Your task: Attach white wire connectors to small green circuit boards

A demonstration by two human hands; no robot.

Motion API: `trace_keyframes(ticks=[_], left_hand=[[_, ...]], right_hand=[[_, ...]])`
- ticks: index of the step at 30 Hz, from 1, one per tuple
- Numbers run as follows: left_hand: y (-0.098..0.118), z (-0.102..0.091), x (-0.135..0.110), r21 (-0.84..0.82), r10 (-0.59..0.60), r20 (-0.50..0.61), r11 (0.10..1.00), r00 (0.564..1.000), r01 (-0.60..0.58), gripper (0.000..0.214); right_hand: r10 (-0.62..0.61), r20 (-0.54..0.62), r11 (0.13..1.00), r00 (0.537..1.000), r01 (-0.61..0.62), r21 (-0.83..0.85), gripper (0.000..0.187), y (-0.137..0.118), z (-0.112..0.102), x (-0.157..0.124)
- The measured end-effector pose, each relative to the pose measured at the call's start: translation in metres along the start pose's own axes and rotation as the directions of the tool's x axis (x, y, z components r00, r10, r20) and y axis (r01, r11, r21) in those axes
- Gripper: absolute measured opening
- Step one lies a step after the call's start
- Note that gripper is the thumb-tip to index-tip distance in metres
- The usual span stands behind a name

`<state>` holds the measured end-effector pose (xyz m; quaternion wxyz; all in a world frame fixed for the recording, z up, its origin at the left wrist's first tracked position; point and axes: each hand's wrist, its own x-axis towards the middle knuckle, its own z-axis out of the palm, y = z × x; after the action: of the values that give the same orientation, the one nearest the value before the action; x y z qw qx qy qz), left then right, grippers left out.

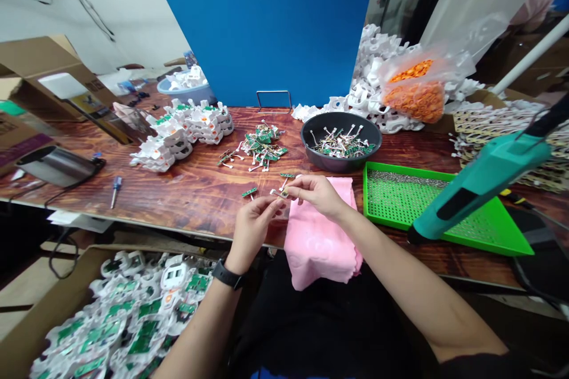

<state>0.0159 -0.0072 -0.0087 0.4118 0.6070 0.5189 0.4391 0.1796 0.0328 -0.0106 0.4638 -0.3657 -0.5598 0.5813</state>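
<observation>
My left hand (253, 224) and right hand (317, 192) pinch 1 small green board (280, 193) between them.
Fingertips of both close on the flat, stiff piece above the glossy wooden table (200, 189), at the edge of a soft, crumpled pink cloth (320, 243). At 1 o'clock sits a round dark bowl (340, 164) of wired boards; at 3 o'clock, a perforated green plastic tray (511, 237).

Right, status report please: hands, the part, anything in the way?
Left hand and right hand both pinching one small green board. Held above wooden table, beside pink cloth. Loose boards lie close ahead.
</observation>
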Motion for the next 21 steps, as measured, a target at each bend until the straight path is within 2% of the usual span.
trace_keyframes(ticks=[2, 4, 6, 7, 9, 11, 12, 14, 16, 17, 19, 21], left_hand=[[-0.001, 0.001, 0.001, -0.021, -0.025, 0.008, 0.999, 1.0, 0.025, 0.027], [-0.003, 0.001, 0.001, -0.029, -0.044, 0.03, 0.999, 0.999, 0.045, 0.035], [-0.006, -0.002, 0.003, 0.073, -0.016, 0.006, 0.997, 1.0, 0.015, 0.045], [-0.009, -0.006, 0.005, 0.188, 0.029, -0.029, 0.982, 0.999, -0.023, 0.045], [-0.015, -0.018, 0.01, 0.49, 0.166, -0.109, 0.867, 0.98, -0.093, 0.033], [-0.024, -0.032, 0.017, 0.724, 0.288, -0.146, 0.684, 0.947, -0.096, 0.028], [-0.028, -0.039, 0.021, 0.786, 0.308, -0.156, 0.614, 0.939, -0.071, 0.03], [-0.036, -0.05, 0.028, 0.832, 0.278, -0.128, 0.553, 0.952, -0.049, 0.028], [-0.04, -0.056, 0.032, 0.816, 0.217, -0.09, 0.575, 0.972, -0.053, 0.026], [-0.04, -0.056, 0.032, 0.784, 0.184, -0.084, 0.619, 0.979, -0.049, 0.026], [-0.035, -0.052, 0.027, 0.628, 0.092, -0.09, 0.778, 0.992, -0.015, 0.029], [-0.026, -0.044, 0.019, 0.331, -0.043, -0.041, 0.942, 0.998, 0.055, 0.03]], right_hand=[[0.014, -0.013, 0.999, 1.0, -0.014, 0.029, 0.014, -0.001, -0.001, 0.0], [0.034, -0.056, 0.986, 0.998, -0.025, 0.163, 0.012, -0.003, -0.006, 0.002], [0.059, -0.159, 0.922, 0.985, 0.007, 0.386, 0.01, -0.004, -0.015, 0.004], [0.076, -0.219, 0.87, 0.973, 0.043, 0.492, 0.009, -0.005, -0.02, 0.005], [0.108, -0.288, 0.771, 0.951, 0.103, 0.629, 0.01, -0.007, -0.028, 0.007], [0.13, -0.258, 0.724, 0.957, 0.086, 0.684, 0.013, -0.009, -0.031, 0.007], [0.145, -0.221, 0.722, 0.965, 0.05, 0.69, 0.014, -0.009, -0.03, 0.007], [0.184, -0.145, 0.762, 0.972, -0.048, 0.646, 0.015, -0.006, -0.025, 0.005], [0.211, -0.118, 0.848, 0.97, -0.122, 0.516, 0.018, -0.002, -0.017, 0.004], [0.207, -0.127, 0.9, 0.97, -0.138, 0.414, 0.022, 0.001, -0.014, 0.004], [0.125, -0.154, 0.984, 0.98, -0.102, 0.147, 0.032, 0.007, -0.008, 0.003], [-0.031, -0.099, 0.991, 0.995, 0.018, -0.133, 0.042, 0.011, -0.004, 0.001]])
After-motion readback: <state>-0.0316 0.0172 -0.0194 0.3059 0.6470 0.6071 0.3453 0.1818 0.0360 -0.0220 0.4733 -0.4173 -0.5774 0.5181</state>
